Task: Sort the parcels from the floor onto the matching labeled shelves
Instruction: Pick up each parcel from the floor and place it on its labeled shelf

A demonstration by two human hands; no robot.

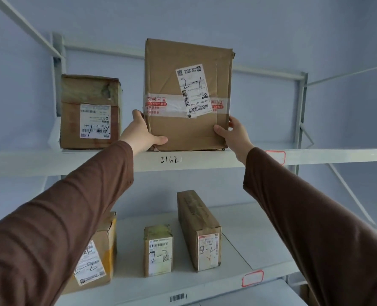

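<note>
Both hands are up on the top shelf [205, 161] holding a tall cardboard box [187, 93] upright, its bottom edge sitting right at the front lip. The left hand [142, 134] is at the box's 7 o'clock corner, thumb across the front face near the bottom, fingers reaching up along the left side. The right hand [235, 134] is at the 5 o'clock corner, thumb pressed on the front, fingers wrapped round the right edge. So both are clamped on the box. Brown sleeves on both arms.

The box has a white shipping sticker [193, 89] with "2-1" scrawled on it, plus a band of clear tape with red print across the middle. At 9 o'clock from it, apart, stands a second box [90, 111], also marked 2-1. The shelf edge has "D1621" handwritten under the held box and a red-outlined tag [279, 156] partly behind the right arm.

Down on the lower shelf [238, 241]: three boxes marked 2-2, the left one [99, 259] partly hidden by the arm, a small one [158, 250] in the middle, a long one [199, 230] on the right.
</note>
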